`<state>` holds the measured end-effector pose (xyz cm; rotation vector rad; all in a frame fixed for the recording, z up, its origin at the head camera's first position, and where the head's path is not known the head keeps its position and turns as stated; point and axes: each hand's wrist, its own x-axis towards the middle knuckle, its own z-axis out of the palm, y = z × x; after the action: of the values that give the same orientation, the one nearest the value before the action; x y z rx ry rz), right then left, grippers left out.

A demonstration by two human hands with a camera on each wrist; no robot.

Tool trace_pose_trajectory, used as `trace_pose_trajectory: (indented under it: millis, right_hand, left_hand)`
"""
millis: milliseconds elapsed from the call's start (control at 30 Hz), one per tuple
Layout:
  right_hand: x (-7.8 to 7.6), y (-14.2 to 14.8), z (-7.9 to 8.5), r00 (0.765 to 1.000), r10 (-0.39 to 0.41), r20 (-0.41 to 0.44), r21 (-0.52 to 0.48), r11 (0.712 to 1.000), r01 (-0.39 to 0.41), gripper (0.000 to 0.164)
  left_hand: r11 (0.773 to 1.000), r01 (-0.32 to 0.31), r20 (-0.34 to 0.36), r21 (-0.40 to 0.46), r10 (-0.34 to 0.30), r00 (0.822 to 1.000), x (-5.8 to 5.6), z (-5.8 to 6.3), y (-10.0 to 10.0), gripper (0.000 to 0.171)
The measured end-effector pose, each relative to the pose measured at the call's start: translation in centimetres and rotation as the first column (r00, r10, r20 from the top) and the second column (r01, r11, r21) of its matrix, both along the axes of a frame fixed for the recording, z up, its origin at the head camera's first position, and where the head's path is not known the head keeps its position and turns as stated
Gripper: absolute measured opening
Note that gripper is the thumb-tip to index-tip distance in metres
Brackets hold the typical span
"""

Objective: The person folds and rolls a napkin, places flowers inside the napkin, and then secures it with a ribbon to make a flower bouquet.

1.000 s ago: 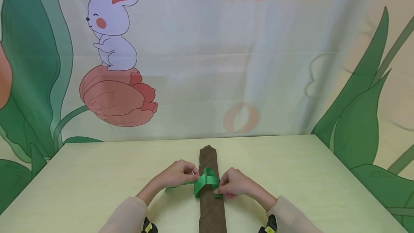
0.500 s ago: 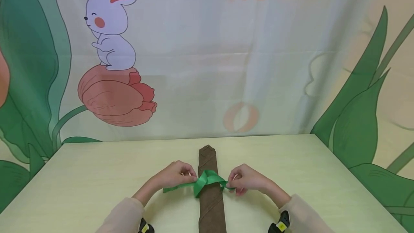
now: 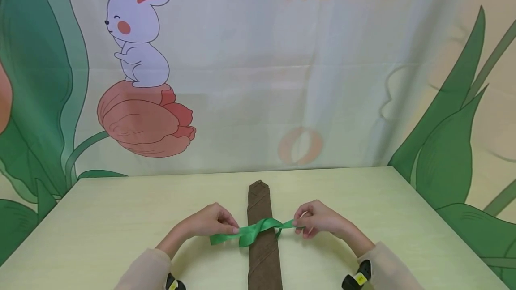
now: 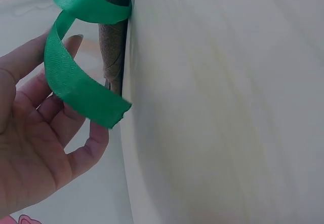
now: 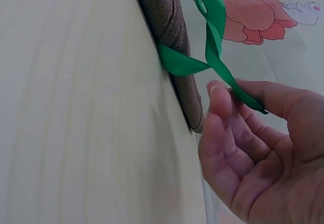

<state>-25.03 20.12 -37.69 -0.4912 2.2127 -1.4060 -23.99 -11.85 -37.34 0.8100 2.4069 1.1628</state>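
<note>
A brown rolled cloth [image 3: 264,254] lies lengthwise on the table, its far end folded to a blunt point. Around its middle runs a green ribbon [image 3: 247,235], crossed over itself on top. My left hand [image 3: 211,220] pinches one ribbon end on the left side; the cut tail hangs past the fingers in the left wrist view, where the ribbon [image 4: 81,92] loops by the thumb. On the opposite side my right hand [image 3: 318,218] pinches the other end between thumb and forefinger. In the right wrist view that ribbon [image 5: 215,26] is twisted, its tip sticking out beyond the fingers.
The pale table [image 3: 121,205] reaches back to a printed fabric backdrop [image 3: 242,79] with a rabbit, a tulip and green leaves. Each wrist wears a black strapped device, such as the right wrist device [image 3: 356,275].
My right hand has moved right and slightly away, drawing its ribbon end outward. The loop on top has flattened into a tighter crossing. My left hand has shifted a little left.
</note>
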Motion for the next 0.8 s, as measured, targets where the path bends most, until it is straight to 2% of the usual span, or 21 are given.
trace_pose_trajectory:
  millis: [267, 433, 533, 800]
  right_hand:
    - [0.0, 1.1, 0.0, 1.000, -0.022, 0.004, -0.012, 1.000, 0.022, 0.020]
    - [-0.1, 1.7, 0.0, 0.999, -0.035, 0.017, -0.018, 0.999, 0.035, 0.018]
    - [-0.2, 2.1, 0.0, 0.999, -0.047, 0.021, -0.019, 0.999, 0.047, 0.018]
    - [-0.4, 3.4, 0.2, 0.998, -0.063, 0.008, -0.018, 0.998, 0.063, 0.023]
  left_hand:
    - [1.000, 0.023, 0.014, -0.005, -0.023, 1.000, 0.4, 0.5, -0.7, 0.014]
    - [0.998, 0.015, 0.104, 0.058, -0.021, 0.994, 0.4, 0.3, -1.1, 0.011]
    - [0.996, -0.013, 0.144, 0.085, 0.000, 0.990, 0.4, 0.2, -1.3, 0.012]
    - [0.998, -0.044, 0.086, 0.045, 0.040, 0.996, 0.4, 0.1, -2.3, 0.017]
